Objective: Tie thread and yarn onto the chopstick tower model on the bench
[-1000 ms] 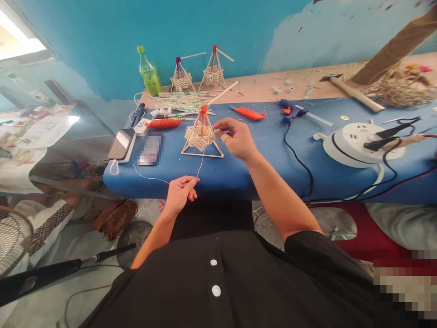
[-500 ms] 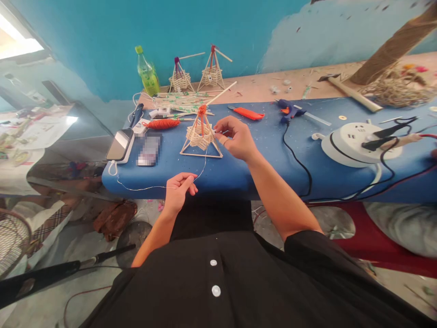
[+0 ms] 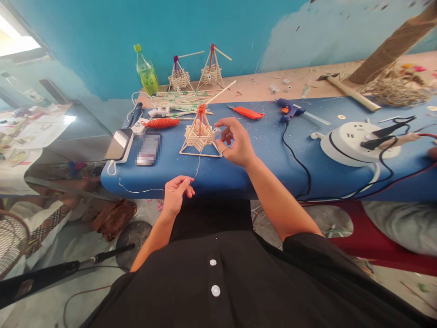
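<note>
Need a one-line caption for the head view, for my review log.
Left hand pinches a thin white string at the blue table edge; right hand touches a stick pyramid.

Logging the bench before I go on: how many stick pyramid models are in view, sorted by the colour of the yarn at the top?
Orange-topped: 1, the model beside the right hand.
Purple-topped: 1, the model at the back.
Red-topped: 1, the model next to it.
Total: 3

A blue glue gun [image 3: 287,109] and round white socket hub [image 3: 355,141] lie right of the grip; a phone [image 3: 119,144] left; a green bottle [image 3: 146,70] beyond.
</note>
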A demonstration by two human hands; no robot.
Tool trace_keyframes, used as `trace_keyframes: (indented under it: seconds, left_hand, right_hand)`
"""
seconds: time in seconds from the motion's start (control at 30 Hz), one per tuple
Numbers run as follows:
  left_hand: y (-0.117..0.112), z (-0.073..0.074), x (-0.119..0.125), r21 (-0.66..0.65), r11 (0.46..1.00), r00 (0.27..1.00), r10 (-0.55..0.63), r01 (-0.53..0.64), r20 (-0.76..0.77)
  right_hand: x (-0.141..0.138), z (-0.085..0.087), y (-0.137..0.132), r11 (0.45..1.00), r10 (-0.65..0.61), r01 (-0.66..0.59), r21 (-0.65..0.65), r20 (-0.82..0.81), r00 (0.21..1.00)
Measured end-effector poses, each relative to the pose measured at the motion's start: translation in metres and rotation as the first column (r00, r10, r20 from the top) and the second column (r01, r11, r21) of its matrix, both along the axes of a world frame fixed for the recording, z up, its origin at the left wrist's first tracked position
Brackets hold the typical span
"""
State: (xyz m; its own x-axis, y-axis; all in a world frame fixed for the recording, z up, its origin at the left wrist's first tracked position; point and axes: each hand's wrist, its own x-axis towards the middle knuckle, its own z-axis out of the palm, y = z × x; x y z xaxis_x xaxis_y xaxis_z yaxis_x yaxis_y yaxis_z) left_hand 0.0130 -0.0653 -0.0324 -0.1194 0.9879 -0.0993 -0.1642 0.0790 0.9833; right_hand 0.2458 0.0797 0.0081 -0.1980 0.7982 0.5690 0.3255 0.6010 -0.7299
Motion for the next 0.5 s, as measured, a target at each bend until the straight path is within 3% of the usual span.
trace_keyframes:
  seconds: [0.1, 0.17, 0.23, 0.33, 0.4, 0.5]
  left_hand:
    - [-0.004, 0.002, -0.001, 0.009, 1.0, 1.0, -0.007, 0.007, -0.014]
    - [-0.007, 0.005, -0.002, 0.016, 1.0, 0.999, -0.018, 0.018, -0.031]
    - [-0.012, 0.007, -0.004, 0.029, 0.998, 0.997, -0.048, 0.05, -0.068]
    - [-0.019, 0.005, -0.003, 0.057, 0.991, 0.962, -0.106, 0.125, -0.253]
    - [-0.023, -0.002, 0.002, 0.065, 0.99, 0.923, -0.095, 0.128, -0.372]
    - [-0.027, -0.017, 0.013, 0.103, 0.995, 0.857, 0.044, 0.011, -0.513]
  right_hand:
    - [-0.002, 0.002, -0.014, 0.979, -0.168, 0.17, 0.111, -0.028, 0.985]
    - [-0.01, 0.004, -0.034, 0.963, -0.193, 0.196, 0.185, -0.036, 0.981]
    - [-0.023, 0.007, -0.061, 0.973, -0.048, 0.045, 0.226, 0.006, 0.999]
    - [-0.052, 0.009, -0.106, 0.95, 0.21, -0.237, 0.204, 0.144, 0.967]
    - [-0.073, 0.009, -0.131, 0.927, 0.342, -0.365, 0.087, 0.202, 0.918]
    - [-0.098, 0.008, -0.155, 0.858, 0.511, -0.505, -0.099, 0.27, 0.816]
